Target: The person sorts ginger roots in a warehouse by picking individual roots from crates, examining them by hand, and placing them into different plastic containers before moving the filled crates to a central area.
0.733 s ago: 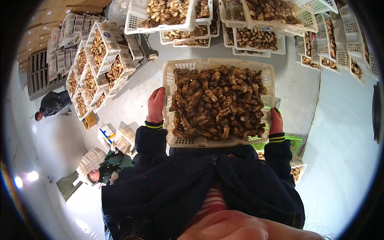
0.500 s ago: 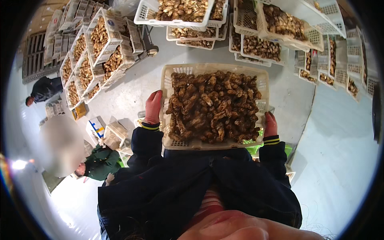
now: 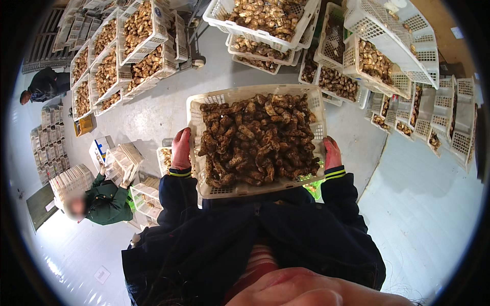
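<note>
A shallow white plastic crate (image 3: 195, 115) with perforated sides is held up in front of my body, tilted slightly. Inside lies a heap of brown, knobbly, mushroom-like pieces (image 3: 258, 140), dark and earthy in look. My left hand (image 3: 181, 149) grips the crate's left end, and my right hand (image 3: 333, 153) has hold of the right end. Some fingers of both hands are hidden behind the crate walls. Dark sleeves with yellow-striped cuffs cover my forearms.
Stacked crates of similar produce stand at the far left (image 3: 137, 30), far middle (image 3: 214, 20) and far right (image 3: 352, 56). A person in dark green (image 3: 109, 201) handles a white crate (image 3: 125, 160) on the left. Another person (image 3: 46, 84) is farther off. Pale grey floor (image 3: 148, 112) lies between.
The held crate has shifted a little left in view and tilted. The far stacks have shifted right in the picture. The person in green is now seen more fully, with a crate.
</note>
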